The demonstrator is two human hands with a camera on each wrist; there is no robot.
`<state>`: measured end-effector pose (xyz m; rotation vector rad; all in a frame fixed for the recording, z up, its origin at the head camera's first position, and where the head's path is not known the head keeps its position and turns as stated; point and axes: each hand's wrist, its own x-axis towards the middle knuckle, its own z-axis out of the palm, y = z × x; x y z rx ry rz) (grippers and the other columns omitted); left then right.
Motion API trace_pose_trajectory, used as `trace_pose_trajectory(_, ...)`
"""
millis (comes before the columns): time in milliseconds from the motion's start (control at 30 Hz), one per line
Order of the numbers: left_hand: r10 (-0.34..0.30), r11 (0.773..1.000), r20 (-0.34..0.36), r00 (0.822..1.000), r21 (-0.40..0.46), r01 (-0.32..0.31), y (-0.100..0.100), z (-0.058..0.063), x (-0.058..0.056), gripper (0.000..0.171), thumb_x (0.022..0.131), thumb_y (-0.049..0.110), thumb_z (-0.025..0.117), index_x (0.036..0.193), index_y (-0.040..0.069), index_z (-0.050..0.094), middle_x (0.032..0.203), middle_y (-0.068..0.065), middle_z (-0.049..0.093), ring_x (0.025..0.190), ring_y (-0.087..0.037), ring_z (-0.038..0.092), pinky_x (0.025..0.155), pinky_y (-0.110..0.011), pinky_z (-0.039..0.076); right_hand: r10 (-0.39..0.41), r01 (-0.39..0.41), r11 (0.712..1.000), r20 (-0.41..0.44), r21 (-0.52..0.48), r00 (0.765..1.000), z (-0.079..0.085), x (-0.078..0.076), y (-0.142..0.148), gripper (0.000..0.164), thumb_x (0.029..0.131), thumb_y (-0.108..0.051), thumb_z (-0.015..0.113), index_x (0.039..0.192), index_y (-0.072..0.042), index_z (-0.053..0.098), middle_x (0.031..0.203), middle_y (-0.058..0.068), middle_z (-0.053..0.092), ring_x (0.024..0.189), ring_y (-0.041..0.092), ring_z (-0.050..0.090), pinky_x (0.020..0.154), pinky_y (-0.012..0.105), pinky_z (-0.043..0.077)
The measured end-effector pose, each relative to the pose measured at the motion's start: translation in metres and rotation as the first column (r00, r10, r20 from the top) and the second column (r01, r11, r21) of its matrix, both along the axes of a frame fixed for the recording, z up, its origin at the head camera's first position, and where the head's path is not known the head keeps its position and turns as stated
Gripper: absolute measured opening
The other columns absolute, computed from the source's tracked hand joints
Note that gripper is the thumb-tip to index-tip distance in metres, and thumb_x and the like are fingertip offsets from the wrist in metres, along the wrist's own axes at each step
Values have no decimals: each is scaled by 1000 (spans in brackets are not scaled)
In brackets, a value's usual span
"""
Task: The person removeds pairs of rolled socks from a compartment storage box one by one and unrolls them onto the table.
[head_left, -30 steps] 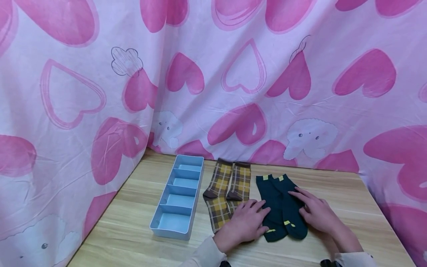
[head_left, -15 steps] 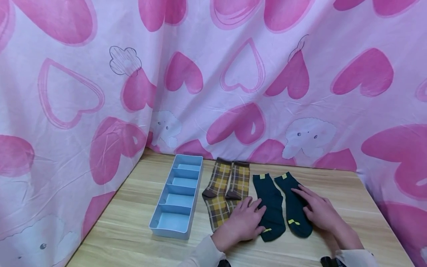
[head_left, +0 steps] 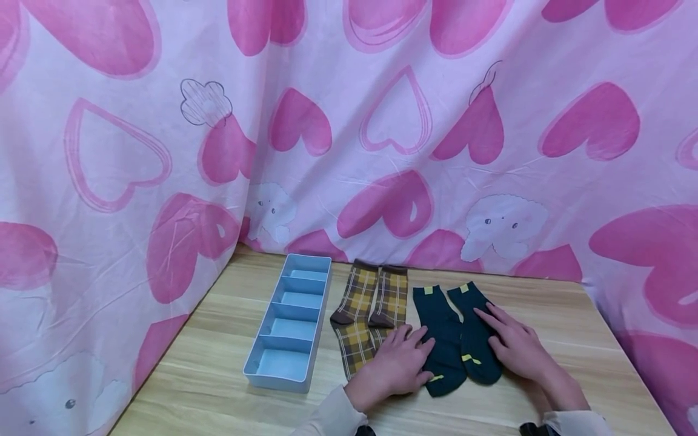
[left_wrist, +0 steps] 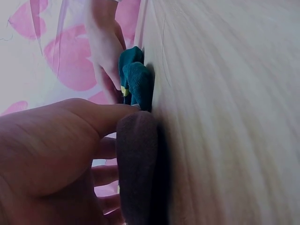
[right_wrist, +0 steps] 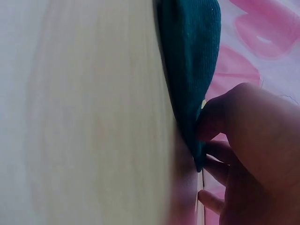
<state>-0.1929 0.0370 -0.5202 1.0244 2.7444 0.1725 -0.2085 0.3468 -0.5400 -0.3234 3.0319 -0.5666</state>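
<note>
Two dark green ankle socks with yellow marks lie flat, side by side on the wooden table. My left hand rests with spread fingers on the edge of the left green sock, its palm over the toe end of a plaid sock. The fingers of my right hand lie on the outer edge of the right green sock; the right wrist view shows thumb and fingertips touching this sock. A pair of yellow-brown plaid socks lies to the left. In the left wrist view, a dark brown sock toe sits beside the thumb.
Left of the plaid socks stands a light blue tray with several compartments in a row. A pink heart-patterned curtain closes off the table's back and left sides.
The right green sock, first overlapping the left one, was moved right to lie apart. Since then my right hand has slid it back left, against the left sock. My left hand has barely moved.
</note>
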Motion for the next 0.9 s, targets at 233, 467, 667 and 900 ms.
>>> trace_pose_trajectory(233, -8, 1000, 3, 1000, 18, 8, -3, -1, -2, 65, 107, 57, 61, 165, 34, 45, 177, 9, 33, 159, -25, 36, 129, -46, 38, 1, -1, 1000, -9, -5, 1000, -3, -1, 0, 62, 103, -9, 62, 163, -15, 48, 172, 29, 34, 152, 59, 37, 106, 87, 29)
trace_pose_trajectory(467, -8, 998, 18, 1000, 62, 7, -6, -2, -4, 64, 106, 56, 64, 163, 34, 48, 175, 9, 36, 157, -24, 38, 128, -46, 40, -2, 2, 1000, -12, -12, 1000, -3, -3, -3, 62, 102, -8, 62, 162, -13, 50, 171, 29, 35, 152, 59, 38, 107, 87, 30)
trace_pose_trajectory(667, -39, 995, -7, 999, 90, 39, -11, 0, -7, 61, 106, 54, 64, 161, 32, 51, 174, 4, 39, 153, -23, 42, 124, -45, 44, -7, 7, 1000, -10, -10, 1000, -3, -3, -4, 62, 102, -8, 62, 162, -12, 50, 171, 30, 35, 151, 60, 38, 106, 88, 30)
trace_pose_trajectory(900, -31, 978, -71, 997, 206, 45, -27, 18, -15, 53, 110, 48, 60, 157, 24, 57, 170, -5, 46, 151, -25, 49, 122, -48, 48, 10, -13, 999, -61, -44, 998, 3, -5, -7, 62, 99, -5, 65, 159, -9, 52, 169, 31, 38, 150, 59, 39, 107, 88, 33)
